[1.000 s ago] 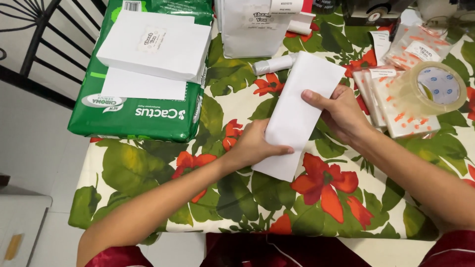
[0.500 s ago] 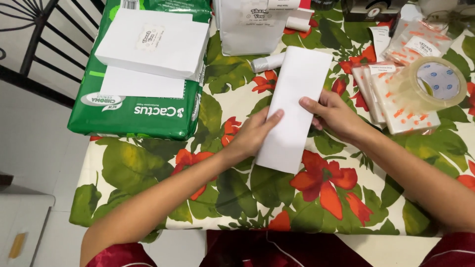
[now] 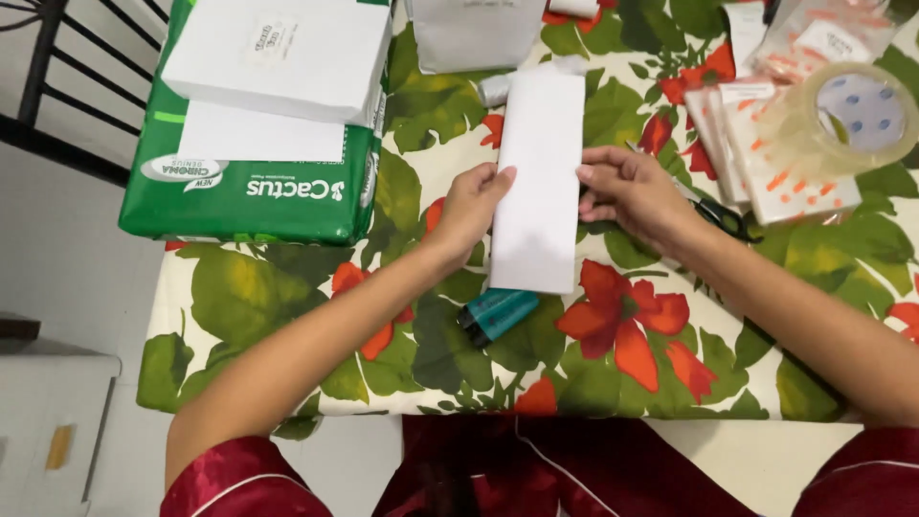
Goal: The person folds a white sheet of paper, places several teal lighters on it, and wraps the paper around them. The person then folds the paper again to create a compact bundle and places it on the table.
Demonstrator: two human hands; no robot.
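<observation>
Floral tablecloth (image 3: 287, 316), black chair (image 3: 57, 86), pale floor (image 3: 67, 249).
</observation>
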